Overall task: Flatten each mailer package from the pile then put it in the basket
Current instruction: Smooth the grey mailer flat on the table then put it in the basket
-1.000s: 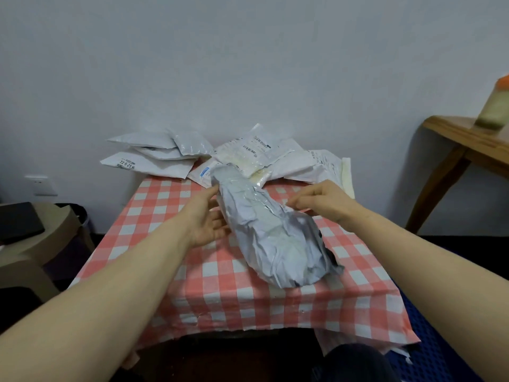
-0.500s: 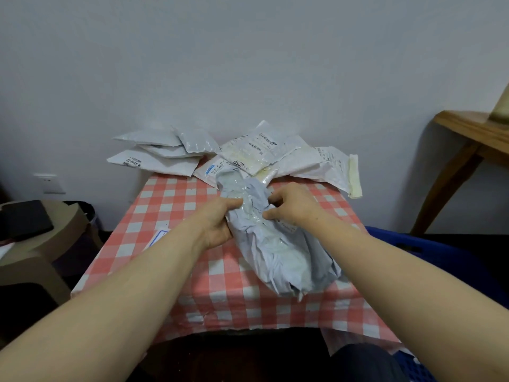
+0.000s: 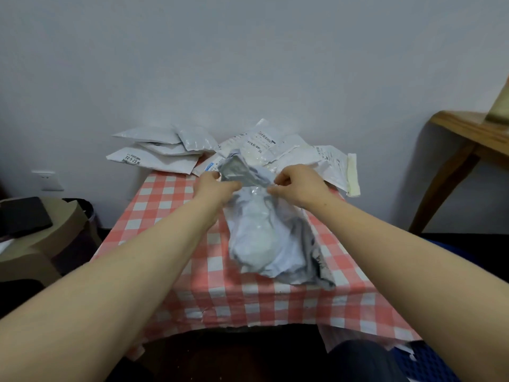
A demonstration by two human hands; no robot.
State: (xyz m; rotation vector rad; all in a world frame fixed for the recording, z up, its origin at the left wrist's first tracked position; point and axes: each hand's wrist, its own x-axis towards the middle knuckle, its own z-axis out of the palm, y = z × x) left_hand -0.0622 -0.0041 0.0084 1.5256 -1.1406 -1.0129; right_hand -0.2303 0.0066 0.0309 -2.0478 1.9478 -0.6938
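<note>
A crumpled grey-white mailer (image 3: 264, 238) lies lengthwise on the red-and-white checked table (image 3: 170, 205). My left hand (image 3: 217, 188) pinches its far end on the left side, where the dark inner lining shows. My right hand (image 3: 297, 187) pinches the same end from the right, fingers curled into the plastic. Behind them, a pile of white mailers (image 3: 170, 150) spreads along the table's back edge against the wall. A corner of the blue basket (image 3: 432, 362) shows at the bottom right, below the table.
A wooden side table (image 3: 473, 139) stands at the right. A beige stool with a dark flat object (image 3: 24, 216) on it is at the left, beside a black bin (image 3: 88, 213). The wall is close behind the pile.
Both hands closed on the mailer's far end and moved it toward the pile, spreading the end so the dark lining shows. The view shifted slightly downward.
</note>
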